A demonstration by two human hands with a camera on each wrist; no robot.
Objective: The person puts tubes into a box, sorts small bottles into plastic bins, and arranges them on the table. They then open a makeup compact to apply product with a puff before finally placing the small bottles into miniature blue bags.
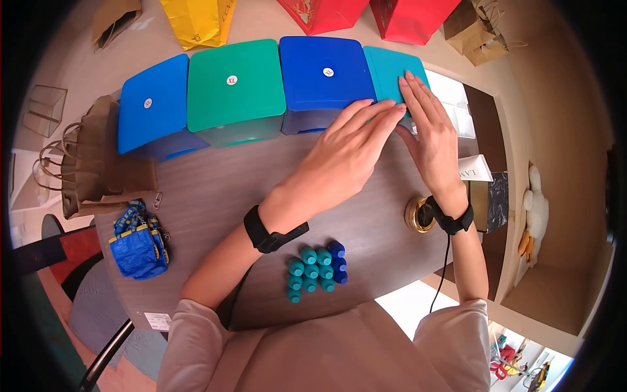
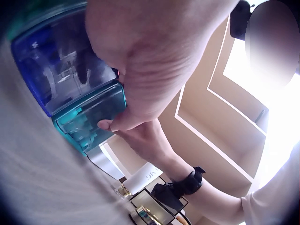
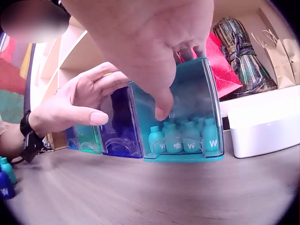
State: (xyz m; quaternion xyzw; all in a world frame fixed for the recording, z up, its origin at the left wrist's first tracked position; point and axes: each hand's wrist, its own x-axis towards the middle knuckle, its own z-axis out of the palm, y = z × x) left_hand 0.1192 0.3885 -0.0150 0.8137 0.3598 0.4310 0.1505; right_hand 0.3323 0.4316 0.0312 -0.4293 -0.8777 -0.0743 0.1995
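A teal box (image 1: 385, 68) ends the row of boxes on the right; teal bottles (image 3: 191, 137) stand behind its clear front. The right hand (image 1: 434, 134) lies with straight fingers on its lid, its thumb lower, at the front side. Close beside it, the left hand (image 1: 343, 157) reaches to the box's front edge with extended fingers, its fingertips near the right hand's; whether they touch cannot be told. The dark blue box (image 1: 326, 91) adjoins the teal one. Teal bottles (image 1: 310, 270) and dark blue bottles (image 1: 338, 264) stand grouped near the table's front edge.
Green (image 1: 235, 72) and blue boxes (image 1: 153, 88) continue the row leftward. A brown paper bag (image 1: 108, 160) and small blue bag (image 1: 138, 251) stand left. At the right are a white container (image 3: 262, 129), a white tube (image 1: 475, 168) and a gold round object (image 1: 418, 214). Red bags (image 1: 415, 16) stand behind.
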